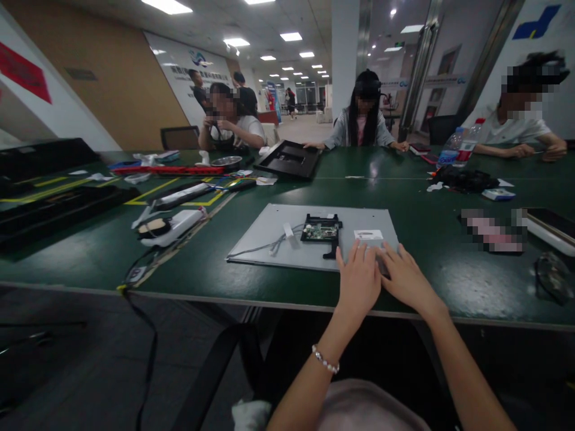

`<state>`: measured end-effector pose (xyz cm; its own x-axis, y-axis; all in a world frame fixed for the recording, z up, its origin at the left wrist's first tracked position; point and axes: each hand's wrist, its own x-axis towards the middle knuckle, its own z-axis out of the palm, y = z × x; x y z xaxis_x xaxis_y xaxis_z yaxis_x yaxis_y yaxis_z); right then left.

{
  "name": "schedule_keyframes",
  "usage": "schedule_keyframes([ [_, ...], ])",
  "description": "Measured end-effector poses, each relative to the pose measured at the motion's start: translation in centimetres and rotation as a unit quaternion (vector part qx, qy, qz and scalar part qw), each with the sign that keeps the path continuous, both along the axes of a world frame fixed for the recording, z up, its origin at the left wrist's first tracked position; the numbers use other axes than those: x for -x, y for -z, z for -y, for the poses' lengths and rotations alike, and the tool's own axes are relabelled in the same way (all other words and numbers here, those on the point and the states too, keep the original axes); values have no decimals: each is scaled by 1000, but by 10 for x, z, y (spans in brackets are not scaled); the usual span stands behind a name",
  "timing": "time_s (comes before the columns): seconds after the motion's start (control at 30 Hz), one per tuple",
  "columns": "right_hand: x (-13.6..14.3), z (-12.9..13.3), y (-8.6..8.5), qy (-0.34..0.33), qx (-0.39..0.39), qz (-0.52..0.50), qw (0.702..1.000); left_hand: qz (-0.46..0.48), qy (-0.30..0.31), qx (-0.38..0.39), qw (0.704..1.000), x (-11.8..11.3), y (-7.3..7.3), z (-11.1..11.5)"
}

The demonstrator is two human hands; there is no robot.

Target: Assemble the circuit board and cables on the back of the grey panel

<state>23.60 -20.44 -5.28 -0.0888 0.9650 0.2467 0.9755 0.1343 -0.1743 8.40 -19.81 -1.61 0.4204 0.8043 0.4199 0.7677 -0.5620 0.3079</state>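
A person sits at a long dark green bench (pixel 215 269), both hands laid flat on the near edge of a grey metal panel (pixel 269 230). The panel lies face down, flat on the bench, close to its front edge.

The left hand (pixel 358 281) rests palm down with fingers straight and together. The right hand (pixel 404 278) lies beside it, almost touching, its fingers spread flat. Neither hand grips anything; both simply press on the panel's near right corner.

On the panel, just beyond the hands, sits a small white label (pixel 368 235). Left of the label is a green circuit board (pixel 320 230) in a black bracket, and thin grey cables (pixel 269 245) trail from it toward the panel's left edge.

The panel looks thin, stiff and smooth, likely light for its size but awkward because it is broad. It would probably slide easily on the bench. The circuit board and cables look fragile, so the bare edges and corners seem the safest places to take hold, away from the wiring.

Left of the panel lie a white device (pixel 168 227) and black trays (pixel 58 206). Beyond the panel, other people sit across the bench, one with a black frame (pixel 290 159) before them.
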Motion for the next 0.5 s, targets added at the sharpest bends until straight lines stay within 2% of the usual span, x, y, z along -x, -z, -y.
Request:
schedule_keyframes([
  [0.2, 18, -12, 0, -81, 5, 4, 997, 43, -27, 5, 999, 4, -4, 1],
  [0.37, 17, -35, 6, -163, 20, 9, 986, 84, -41, 30, 995, 7, -5, 0],
  [0.5, 19, -56, 4, -243, 34, 21, 969, 114, -37, 46, 992, 7, -4, -1],
])
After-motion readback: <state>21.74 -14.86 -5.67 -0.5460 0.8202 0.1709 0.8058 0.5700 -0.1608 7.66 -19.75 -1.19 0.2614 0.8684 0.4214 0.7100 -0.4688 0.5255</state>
